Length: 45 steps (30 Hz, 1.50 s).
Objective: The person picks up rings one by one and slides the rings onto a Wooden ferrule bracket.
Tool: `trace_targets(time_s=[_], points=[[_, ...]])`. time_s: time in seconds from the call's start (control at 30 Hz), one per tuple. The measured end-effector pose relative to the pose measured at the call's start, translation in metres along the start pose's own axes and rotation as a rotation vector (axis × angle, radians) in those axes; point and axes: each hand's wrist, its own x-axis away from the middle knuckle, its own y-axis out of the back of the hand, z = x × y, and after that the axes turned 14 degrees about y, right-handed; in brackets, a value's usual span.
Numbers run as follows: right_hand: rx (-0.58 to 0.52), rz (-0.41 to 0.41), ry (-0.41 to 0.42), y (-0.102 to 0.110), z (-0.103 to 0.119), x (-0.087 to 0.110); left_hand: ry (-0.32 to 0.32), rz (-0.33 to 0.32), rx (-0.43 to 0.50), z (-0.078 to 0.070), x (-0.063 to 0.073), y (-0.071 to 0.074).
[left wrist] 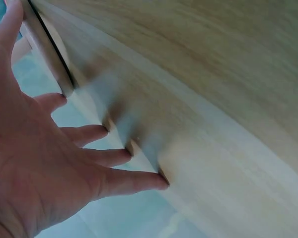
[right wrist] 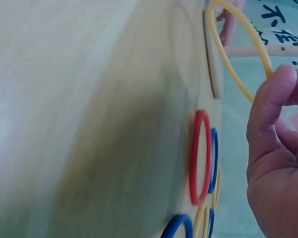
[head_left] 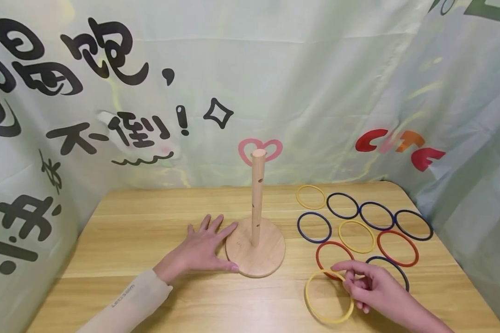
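Note:
My right hand pinches a yellow ring between thumb and fingers at its right side. In the right wrist view the same yellow ring stands tilted off the tabletop. My left hand lies with spread fingers at the left edge of a round wooden base, thumb and index finger against its rim. From that base rises an upright wooden post with small dark holes and no ring around it. The left wrist view shows the fingertips down on the wood.
On the right of the wooden table several rings lie flat: a red ring behind the held one, another red ring, a yellow ring, a blue ring and more. A printed curtain encloses the back and sides.

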Motion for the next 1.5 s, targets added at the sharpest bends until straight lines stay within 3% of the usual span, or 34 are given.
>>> trace_targets(time_s=[0.13, 0.33, 0.8, 0.9, 1.03, 1.17, 1.33, 1.5], points=[[-0.071, -0.036, 0.052, -0.004, 0.005, -0.007, -0.002, -0.001, -0.009, 0.0, 0.0, 0.001], [-0.06, -0.114, 0.105, -0.01, 0.021, -0.019, 0.0, 0.015, -0.043, 0.002, -0.001, 0.004], [0.051, -0.233, 0.184, -0.003, 0.092, -0.066, 0.015, 0.043, -0.09, 0.001, -0.004, 0.008], [0.063, -0.295, 0.182, 0.004, 0.112, -0.08, 0.015, 0.041, -0.094, 0.001, -0.004, 0.008], [-0.026, -0.42, 0.199, 0.009, 0.139, -0.102, 0.014, 0.037, -0.106, 0.001, -0.004, 0.008], [-0.121, -0.495, 0.239, 0.007, 0.158, -0.122, 0.017, 0.038, -0.107, 0.0, -0.004, 0.009], [-0.219, -0.528, 0.316, -0.001, 0.174, -0.144, 0.028, 0.039, -0.11, 0.0, -0.003, 0.009], [-0.247, -0.514, 0.365, -0.007, 0.186, -0.16, 0.029, 0.043, -0.112, -0.002, -0.002, 0.01]])
